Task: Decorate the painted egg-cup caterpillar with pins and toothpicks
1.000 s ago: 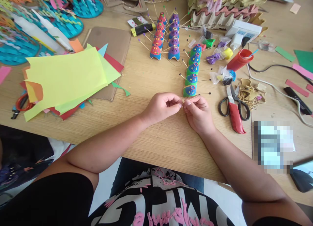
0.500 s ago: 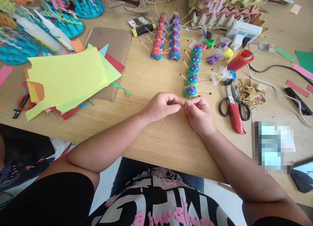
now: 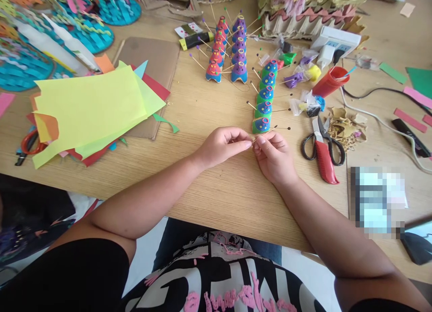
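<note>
Fingertips of my left hand (image 3: 225,146) and my right hand (image 3: 274,155) meet near the table's front, pinching a thin stick (image 3: 271,130) with a dark tip that points up and right. Its lower end is hidden between the fingers. Just beyond my hands stands a row of blue and green egg-carton cups (image 3: 264,109) with painted faces and thin dark-tipped sticks at their sides. Farther back are a red and blue row (image 3: 213,69) and a purple and blue row (image 3: 239,70), both with sticks poking out.
Yellow paper sheets (image 3: 91,105) lie on a pile at left, beside brown cardboard (image 3: 162,73). Red-handled scissors (image 3: 326,161), a red cup (image 3: 329,82), clay packets (image 3: 312,73) and a white power strip (image 3: 337,41) are at right. Egg cartons (image 3: 303,26) stand behind.
The thin stick between my fingers now tilts up more, its dark tip raised. My hands have barely moved, and the whole view has shifted slightly.
</note>
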### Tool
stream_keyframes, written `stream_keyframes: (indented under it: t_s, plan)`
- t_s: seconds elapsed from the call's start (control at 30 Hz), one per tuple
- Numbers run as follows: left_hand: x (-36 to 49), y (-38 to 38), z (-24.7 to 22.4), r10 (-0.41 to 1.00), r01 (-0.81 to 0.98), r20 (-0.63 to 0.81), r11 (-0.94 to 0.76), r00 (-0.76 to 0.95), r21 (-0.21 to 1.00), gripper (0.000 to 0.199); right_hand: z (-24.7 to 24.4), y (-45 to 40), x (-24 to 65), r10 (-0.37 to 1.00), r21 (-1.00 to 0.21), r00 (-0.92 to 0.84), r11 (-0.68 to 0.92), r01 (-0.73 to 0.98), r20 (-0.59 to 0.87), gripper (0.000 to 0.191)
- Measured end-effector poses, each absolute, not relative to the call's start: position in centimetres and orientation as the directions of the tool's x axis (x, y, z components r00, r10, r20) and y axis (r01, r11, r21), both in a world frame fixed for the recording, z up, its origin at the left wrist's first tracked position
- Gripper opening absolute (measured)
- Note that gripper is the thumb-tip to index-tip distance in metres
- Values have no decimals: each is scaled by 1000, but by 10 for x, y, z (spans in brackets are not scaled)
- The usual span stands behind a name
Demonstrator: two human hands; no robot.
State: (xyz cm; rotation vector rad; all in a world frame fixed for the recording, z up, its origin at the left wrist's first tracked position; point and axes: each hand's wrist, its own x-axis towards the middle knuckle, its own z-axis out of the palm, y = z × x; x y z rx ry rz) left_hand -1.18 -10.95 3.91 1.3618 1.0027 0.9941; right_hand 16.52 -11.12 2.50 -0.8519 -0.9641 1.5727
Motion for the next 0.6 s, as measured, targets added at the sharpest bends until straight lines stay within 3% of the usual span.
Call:
stream_keyframes:
  t_s: [0.43,0.6]
  plan:
    - [-14,-112,42,961,123,-51,18,270,992,12,23,-110,166,982,-914,-184,-109,-390,-39,37]
    - [-14,-112,44,954,89,-4,-23,299,996,27,25,-110,165,973,-906,-227,-134,-402,-44,35]
